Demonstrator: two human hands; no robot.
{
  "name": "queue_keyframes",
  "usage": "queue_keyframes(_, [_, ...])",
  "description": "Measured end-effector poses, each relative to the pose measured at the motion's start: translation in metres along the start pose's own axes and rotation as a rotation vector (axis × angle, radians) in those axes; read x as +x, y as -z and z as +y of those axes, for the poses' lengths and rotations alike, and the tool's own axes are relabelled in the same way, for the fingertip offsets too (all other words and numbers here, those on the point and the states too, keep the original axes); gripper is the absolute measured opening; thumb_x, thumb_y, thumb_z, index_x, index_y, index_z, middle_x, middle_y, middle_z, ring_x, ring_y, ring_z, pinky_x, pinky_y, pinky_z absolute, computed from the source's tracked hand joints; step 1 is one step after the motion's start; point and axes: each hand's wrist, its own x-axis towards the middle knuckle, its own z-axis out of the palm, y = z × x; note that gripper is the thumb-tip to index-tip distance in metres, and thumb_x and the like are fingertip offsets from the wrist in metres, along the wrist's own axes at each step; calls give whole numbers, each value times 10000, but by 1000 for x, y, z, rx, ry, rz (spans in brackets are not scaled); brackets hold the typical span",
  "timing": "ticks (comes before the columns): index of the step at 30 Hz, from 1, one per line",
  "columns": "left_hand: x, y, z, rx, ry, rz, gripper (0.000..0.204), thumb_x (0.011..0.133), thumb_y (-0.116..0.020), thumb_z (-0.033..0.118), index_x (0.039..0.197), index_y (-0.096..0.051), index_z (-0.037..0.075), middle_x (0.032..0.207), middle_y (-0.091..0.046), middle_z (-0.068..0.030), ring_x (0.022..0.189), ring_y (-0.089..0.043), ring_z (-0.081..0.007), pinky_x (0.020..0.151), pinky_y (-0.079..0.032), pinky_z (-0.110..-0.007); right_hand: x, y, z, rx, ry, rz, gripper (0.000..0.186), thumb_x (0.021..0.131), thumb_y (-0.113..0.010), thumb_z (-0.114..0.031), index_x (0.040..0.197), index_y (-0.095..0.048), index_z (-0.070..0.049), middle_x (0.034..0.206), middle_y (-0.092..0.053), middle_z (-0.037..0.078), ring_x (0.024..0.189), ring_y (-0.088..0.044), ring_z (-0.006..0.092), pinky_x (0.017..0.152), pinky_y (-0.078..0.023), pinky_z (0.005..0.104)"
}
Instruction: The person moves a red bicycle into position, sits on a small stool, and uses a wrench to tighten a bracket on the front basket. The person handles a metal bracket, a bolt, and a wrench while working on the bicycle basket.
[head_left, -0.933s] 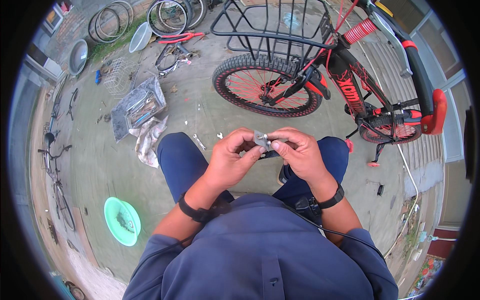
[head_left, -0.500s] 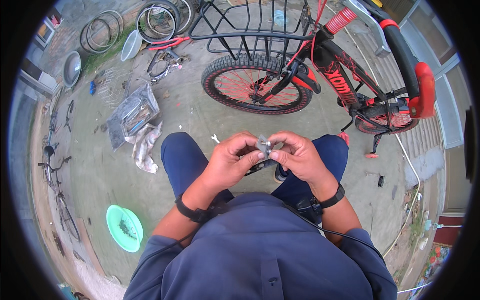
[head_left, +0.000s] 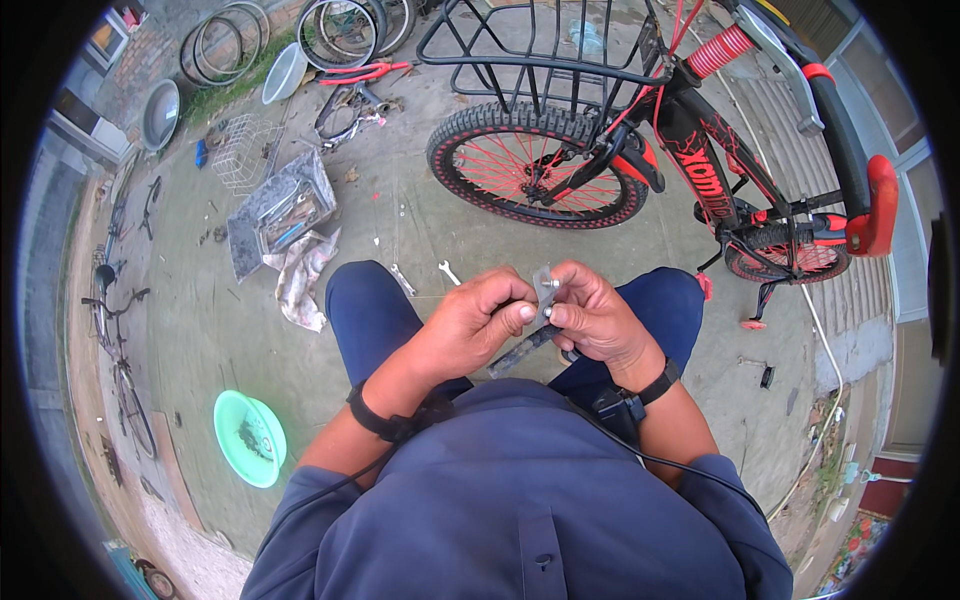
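Note:
Between my knees, both hands are raised and close together around a small grey metal bracket (head_left: 544,284) with shiny bolts in it. A dark, worn flat bar (head_left: 523,350) slants down to the left just below it. My left hand (head_left: 470,322) is closed, thumb and fingertips pinched at the bracket's left side. On the other side, my right hand (head_left: 603,314) pinches the bracket at its bolts. The fingers partly cover where the bar meets the bracket, so I cannot tell how they join.
A black and red bicycle (head_left: 705,180) with a wire basket (head_left: 535,72) stands ahead. Two wrenches (head_left: 448,272) lie beyond my left knee. Further left are a grey tool tray (head_left: 243,250) and a stained rag (head_left: 298,285). A green basin (head_left: 226,440) sits at the lower left.
The bracket has turned and tilted in my hands, and more of the dark bar shows below it. My right fingers have shifted on the bolts. The whole view has swung slightly left.

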Motion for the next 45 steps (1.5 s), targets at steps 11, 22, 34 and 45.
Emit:
queue_keyframes(11, [0,-6,2,206,52,213,111,962,-705,101,1010,-633,32,886,-634,-120,780,-648,-290,678,-517,-386,1,-10,-4,-439,14,320,347,964,-751,-195,1278,-654,-86,1036,-689,-3,723,-567,11,549,-441,186])
queue_keyframes(22, [-1,-11,2,184,58,266,126,963,-711,108,1032,-639,31,906,-646,-107,764,-668,-241,667,-531,-350,-1,-21,-4,-938,257,382,357,854,-839,-184,1156,-729,-28,1011,-736,70,796,-648,131,685,-516,268])
queue_keyframes(34, [-2,-14,-5,77,148,227,130,1014,-669,130,1021,-619,10,888,-650,-68,779,-652,-131,697,-529,-287,3,-25,-9,-1359,516,358,314,808,-810,-141,1110,-742,-87,1020,-752,93,870,-731,283,723,-586,359])
queue_keyframes(45, [2,-24,-8,31,287,251,175,1040,-638,168,1005,-593,3,787,-637,-29,689,-602,-93,610,-492,-262,11,-27,-3,-1615,658,453,291,814,-757,-120,1104,-741,-96,983,-728,68,735,-704,269,620,-564,366])
